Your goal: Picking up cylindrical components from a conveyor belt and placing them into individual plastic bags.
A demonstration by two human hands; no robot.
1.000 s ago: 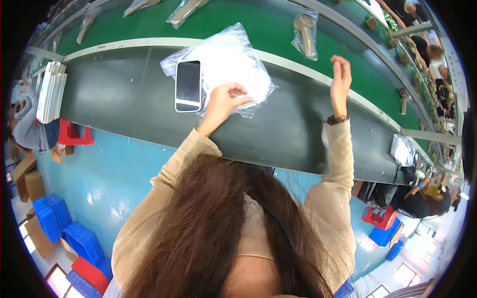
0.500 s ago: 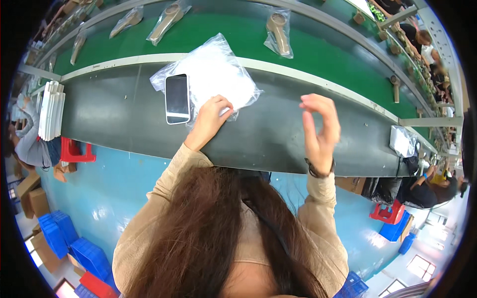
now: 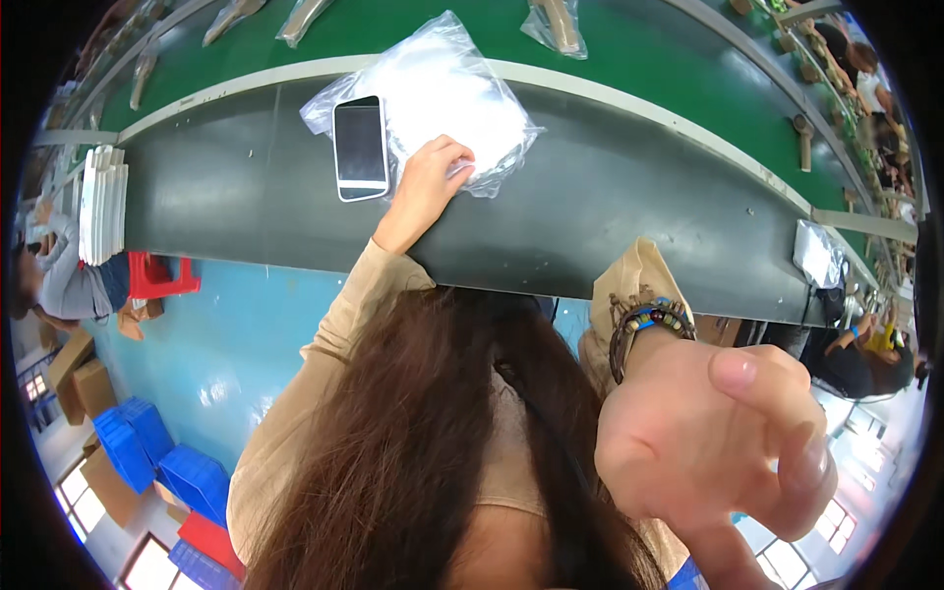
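Observation:
A stack of clear plastic bags point(image 3: 447, 93), bright white in the middle, lies on the dark work surface point(image 3: 265, 187) and reaches over the pale rail behind it. My left hand point(image 3: 430, 182) rests at the stack's near edge, fingers bent and thumb closed against a fold of the plastic. Just left of that hand, a white-framed phone point(image 3: 360, 147) with a dark screen lies partly on the bags. My right hand point(image 3: 713, 433) is raised close to the camera at the lower right. Its fingers are loosely curled and apart, with nothing visible in them. A beaded bracelet circles that wrist.
Beyond the rail, a green conveyor belt point(image 3: 433, 34) carries several bagged beige handled objects point(image 3: 560, 25). White folded pieces point(image 3: 101, 206) stand at the left end, and a clear bag packet point(image 3: 818, 254) lies at the right. Other people sit on both sides. Blue crates point(image 3: 192, 482) stand on the floor.
My right hand has come back from above the work surface, up toward the camera at the lower right. My left hand keeps its place at the bags. The view has tilted down slightly.

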